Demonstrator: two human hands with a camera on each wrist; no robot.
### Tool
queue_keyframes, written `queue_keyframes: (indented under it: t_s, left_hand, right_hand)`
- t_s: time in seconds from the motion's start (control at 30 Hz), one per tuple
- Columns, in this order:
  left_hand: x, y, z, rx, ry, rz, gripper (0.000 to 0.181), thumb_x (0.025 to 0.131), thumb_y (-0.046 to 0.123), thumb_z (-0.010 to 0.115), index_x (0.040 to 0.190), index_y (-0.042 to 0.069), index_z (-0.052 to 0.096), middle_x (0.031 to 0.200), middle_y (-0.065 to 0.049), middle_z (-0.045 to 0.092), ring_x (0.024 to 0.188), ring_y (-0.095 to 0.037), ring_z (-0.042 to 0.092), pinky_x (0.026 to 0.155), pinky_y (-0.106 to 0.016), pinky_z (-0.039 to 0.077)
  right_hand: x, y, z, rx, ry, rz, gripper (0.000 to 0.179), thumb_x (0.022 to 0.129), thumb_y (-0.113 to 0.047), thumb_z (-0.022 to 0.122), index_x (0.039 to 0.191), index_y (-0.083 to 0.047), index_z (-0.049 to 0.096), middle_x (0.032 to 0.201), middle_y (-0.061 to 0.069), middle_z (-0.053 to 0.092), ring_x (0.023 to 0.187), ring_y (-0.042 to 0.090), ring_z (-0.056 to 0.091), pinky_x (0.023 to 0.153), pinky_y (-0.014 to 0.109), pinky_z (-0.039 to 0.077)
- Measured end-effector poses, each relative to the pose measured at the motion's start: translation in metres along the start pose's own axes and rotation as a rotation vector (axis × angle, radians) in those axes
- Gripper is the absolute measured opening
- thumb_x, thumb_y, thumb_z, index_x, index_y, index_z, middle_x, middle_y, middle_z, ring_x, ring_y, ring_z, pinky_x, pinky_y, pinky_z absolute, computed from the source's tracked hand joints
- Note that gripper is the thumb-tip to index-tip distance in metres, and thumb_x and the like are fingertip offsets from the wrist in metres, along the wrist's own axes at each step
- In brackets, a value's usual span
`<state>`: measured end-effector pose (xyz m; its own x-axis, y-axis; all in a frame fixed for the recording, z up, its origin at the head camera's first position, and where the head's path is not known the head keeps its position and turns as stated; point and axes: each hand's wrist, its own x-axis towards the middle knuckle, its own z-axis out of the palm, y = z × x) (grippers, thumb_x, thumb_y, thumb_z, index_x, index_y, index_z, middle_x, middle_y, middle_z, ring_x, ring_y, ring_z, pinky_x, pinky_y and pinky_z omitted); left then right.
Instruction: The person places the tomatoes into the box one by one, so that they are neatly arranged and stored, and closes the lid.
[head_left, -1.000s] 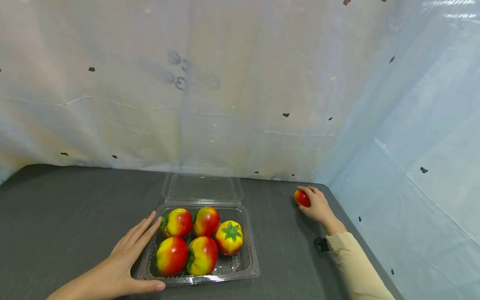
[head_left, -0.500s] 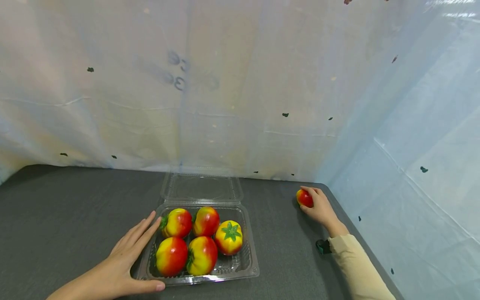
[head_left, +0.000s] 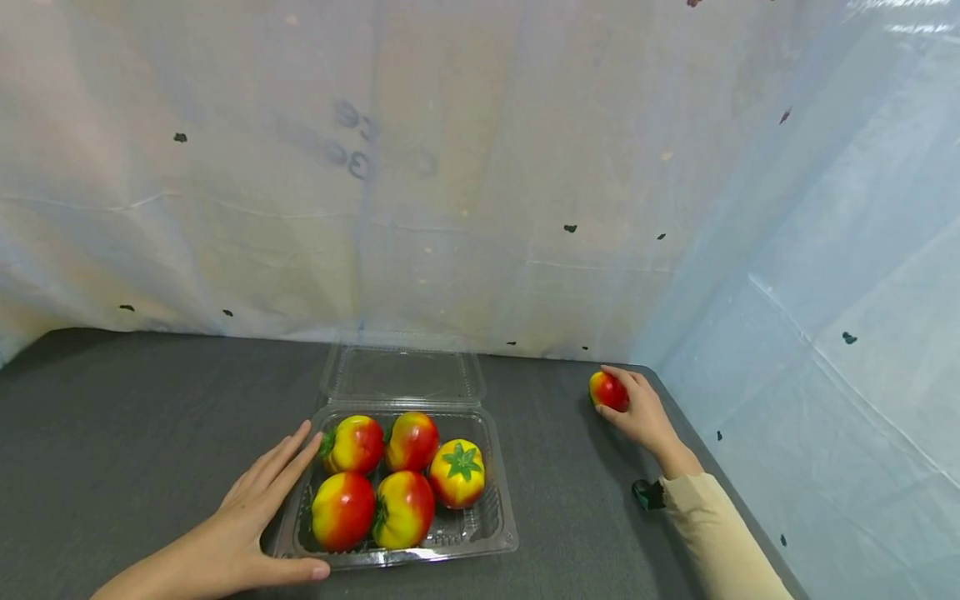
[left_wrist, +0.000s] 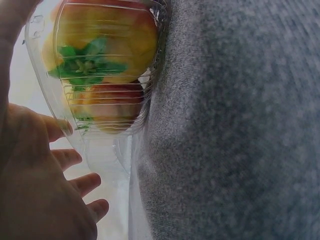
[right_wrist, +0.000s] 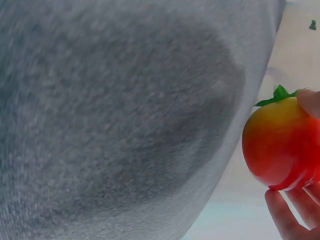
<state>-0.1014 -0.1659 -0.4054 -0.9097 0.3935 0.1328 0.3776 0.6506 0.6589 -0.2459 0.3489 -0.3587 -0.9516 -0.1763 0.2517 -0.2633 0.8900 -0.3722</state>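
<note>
My right hand [head_left: 641, 417] grips a red-and-yellow tomato [head_left: 609, 392] near the far right corner of the table. In the right wrist view this tomato [right_wrist: 280, 142] shows a green calyx, with the thumb over it and fingertips underneath; it looks just off the cloth. My left hand [head_left: 247, 517] lies with straight fingers along the left side of a clear plastic clamshell box [head_left: 504, 508]. In the left wrist view one fingertip [left_wrist: 65, 127] touches the box rim. Several similar tomatoes [head_left: 403, 510] sit inside, with some room at the box's front right corner.
The box's clear lid [head_left: 405, 375] lies folded back towards the rear wall. Grey cloth [head_left: 150, 417] covers the table. Plastic sheeting [head_left: 450, 167] hangs behind, and more sheeting [head_left: 847, 275] stands close on the right. A dark device [head_left: 647, 494] sits at my right wrist.
My right hand has closed more fully around the tomato, which shifted slightly right, then a little up and back left. The left hand and the box have stayed in place.
</note>
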Motion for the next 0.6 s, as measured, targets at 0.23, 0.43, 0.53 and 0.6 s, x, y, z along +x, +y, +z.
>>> queue_keyframes:
  t_s: [0.23, 0.43, 0.53, 0.6]
  left_hand:
    - [0.0, 0.0, 0.0, 0.017, -0.001, 0.012, 0.114, 0.072, 0.047, 0.079, 0.155, 0.03, 0.003, 0.162, -0.006, -0.004, 0.135, -0.051, 0.016, 0.077, -0.083, 0.023]
    - [0.0, -0.001, 0.0, 0.008, -0.015, -0.004, 0.114, 0.072, 0.047, 0.078, 0.155, 0.031, 0.002, 0.162, -0.005, -0.005, 0.135, -0.052, 0.016, 0.077, -0.084, 0.022]
    - [0.0, -0.001, -0.001, 0.011, -0.009, 0.015, 0.113, 0.073, 0.046, 0.078, 0.155, 0.03, 0.002, 0.162, -0.005, -0.005, 0.135, -0.052, 0.016, 0.076, -0.083, 0.024]
    - [0.0, -0.001, -0.001, 0.007, -0.004, 0.015, 0.114, 0.072, 0.047, 0.079, 0.155, 0.03, 0.002, 0.162, -0.005, -0.005, 0.135, -0.051, 0.016, 0.077, -0.083, 0.024]
  right_hand:
    - [-0.003, -0.01, -0.002, 0.035, 0.034, -0.022, 0.063, 0.083, -0.015, 0.074, 0.139, -0.007, 0.046, 0.131, 0.025, 0.047, 0.107, 0.039, 0.052, 0.087, 0.052, 0.053]
    - [-0.005, -0.017, -0.001, 0.074, 0.045, -0.051, 0.064, 0.082, -0.015, 0.075, 0.139, -0.008, 0.046, 0.132, 0.022, 0.048, 0.111, 0.036, 0.052, 0.09, 0.051, 0.052]
    - [-0.007, -0.022, -0.002, 0.086, 0.052, -0.065, 0.064, 0.082, -0.014, 0.075, 0.139, -0.007, 0.047, 0.131, 0.021, 0.049, 0.112, 0.036, 0.051, 0.089, 0.051, 0.052]
    - [-0.007, -0.025, -0.002, 0.095, 0.054, -0.071, 0.064, 0.082, -0.013, 0.076, 0.139, -0.007, 0.047, 0.131, 0.021, 0.049, 0.112, 0.036, 0.051, 0.089, 0.051, 0.052]
